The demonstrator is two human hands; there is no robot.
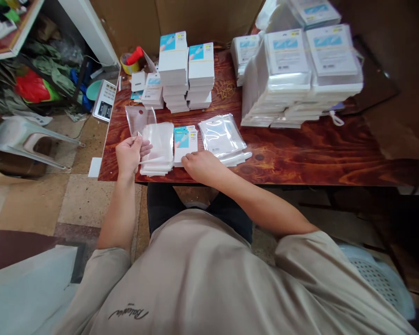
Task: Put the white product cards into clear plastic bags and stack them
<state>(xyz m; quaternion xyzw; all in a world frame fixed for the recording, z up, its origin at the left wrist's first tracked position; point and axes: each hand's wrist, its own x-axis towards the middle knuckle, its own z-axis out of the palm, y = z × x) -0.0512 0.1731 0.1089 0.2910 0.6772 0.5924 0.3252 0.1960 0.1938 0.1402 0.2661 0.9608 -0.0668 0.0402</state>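
1. Head view: the person sits at a dark red wooden worktop [300,158], both bare forearms reaching forward over its near edge.
2. The left hand [129,156] is curled, thumb and fingers pinching a clear plastic sleeve [139,120] by its lower edge; the sleeve stands tilted up above the near left part of the worktop.
3. Just right of that hand lies a stack of clear sleeves [158,149], and the fingertips of the left hand touch its left side.
4. The right hand [200,166] lies palm down, fingers loosely bent, its fingertips on the lower edge of a white card with a blue printed panel [184,142]. Whether it grips the card or only presses on it cannot be told.
5. The card lies flat between the stack of clear sleeves and a pile of glossy filled bags [223,137], which sits just right of the right hand.
6. Further back, in the middle of the worktop, stand tall stacks of white cards [186,74] with blue-topped faces.
7. At the far right are larger bundles of bagged cards [300,79], piled high and leaning on one another.
8. At the far left corner sit a yellow tape roll with a red handle [131,59] and, just off the edge, a small weighing scale [104,100].
9. On the tiled floor to the left stands a grey plastic chair [24,139].
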